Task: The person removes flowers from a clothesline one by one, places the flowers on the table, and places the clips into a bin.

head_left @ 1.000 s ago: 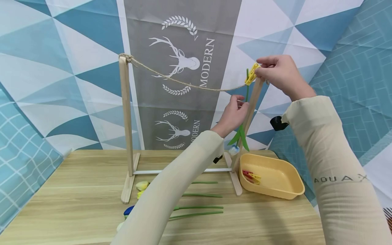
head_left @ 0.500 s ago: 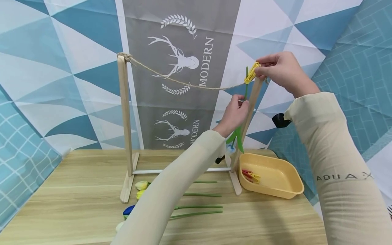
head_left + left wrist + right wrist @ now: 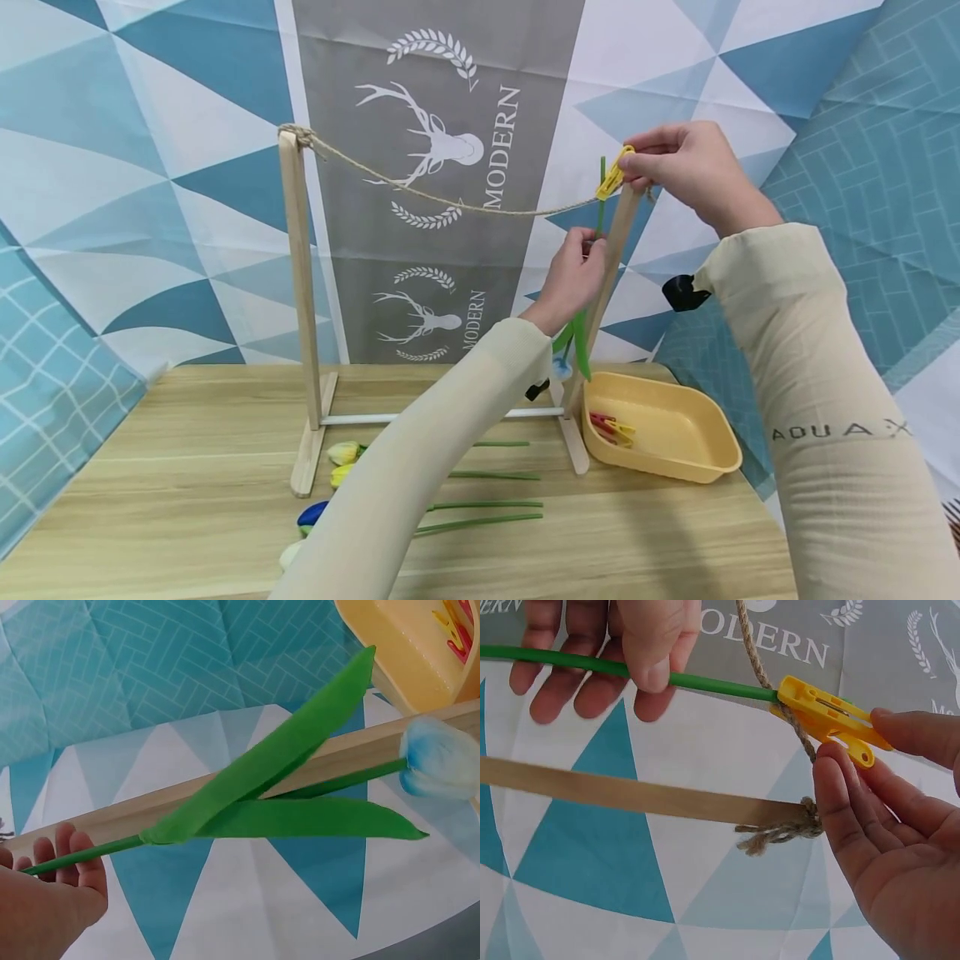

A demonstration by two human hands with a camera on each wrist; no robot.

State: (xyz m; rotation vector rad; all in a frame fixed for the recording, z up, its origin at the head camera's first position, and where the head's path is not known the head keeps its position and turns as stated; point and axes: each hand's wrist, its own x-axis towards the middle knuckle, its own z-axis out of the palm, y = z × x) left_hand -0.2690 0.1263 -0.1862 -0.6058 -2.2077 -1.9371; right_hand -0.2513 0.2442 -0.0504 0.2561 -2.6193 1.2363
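My right hand (image 3: 697, 177) pinches the handles of a yellow clothespin (image 3: 821, 712) between thumb and fingers. The clothespin's jaws sit over the twine (image 3: 465, 207) and the stem end of an artificial tulip (image 3: 442, 759), near the right post. Below it, my left hand (image 3: 572, 271) holds the green stem (image 3: 720, 684), its thumb against it and the other fingers spread behind. The tulip hangs head down, with a white and blue bloom and two long green leaves (image 3: 289, 746). In the head view, the left hand hides the middle of the stem.
A wooden frame (image 3: 297, 275) stands on the table (image 3: 187, 467), twine sagging between its posts. Several artificial tulips (image 3: 343, 452) lie in front, partly behind my left sleeve. A yellow basin (image 3: 693, 433) at the right holds red and yellow clothespins (image 3: 611, 427).
My left fingers have come together on the tulip stem, and the bloom has shifted slightly left. The right hand stays on the clothespin at the twine.
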